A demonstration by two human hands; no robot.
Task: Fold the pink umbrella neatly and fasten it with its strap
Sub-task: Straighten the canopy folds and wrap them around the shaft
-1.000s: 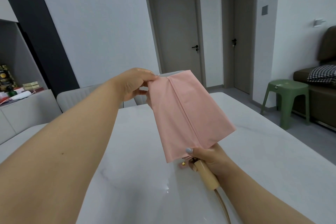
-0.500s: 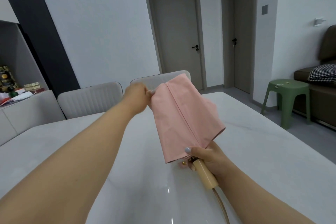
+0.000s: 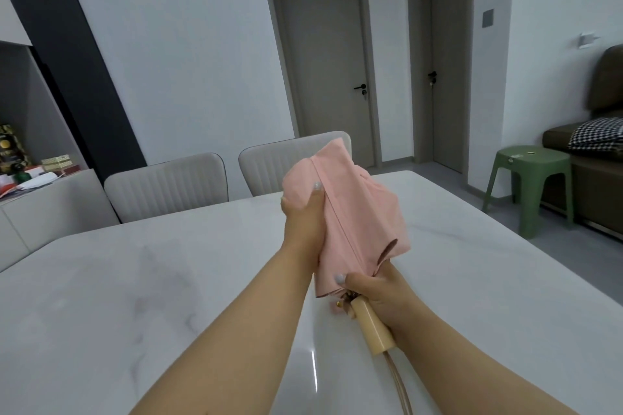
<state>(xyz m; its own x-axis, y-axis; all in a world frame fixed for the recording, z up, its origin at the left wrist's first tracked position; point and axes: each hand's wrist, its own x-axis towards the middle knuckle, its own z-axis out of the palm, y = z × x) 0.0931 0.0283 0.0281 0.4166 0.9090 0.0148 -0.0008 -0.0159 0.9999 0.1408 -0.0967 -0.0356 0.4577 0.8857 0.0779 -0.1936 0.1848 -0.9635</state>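
Holding the pink umbrella above the white table, the right hand grips its near end just above the stiff cream handle, while the left hand clasps the soft, light, probably slippery canopy from the left; pleats likely need gathering there.

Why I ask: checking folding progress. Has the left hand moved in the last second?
Yes. The left hand slid down the pink umbrella toward its handle, nearer over the table.
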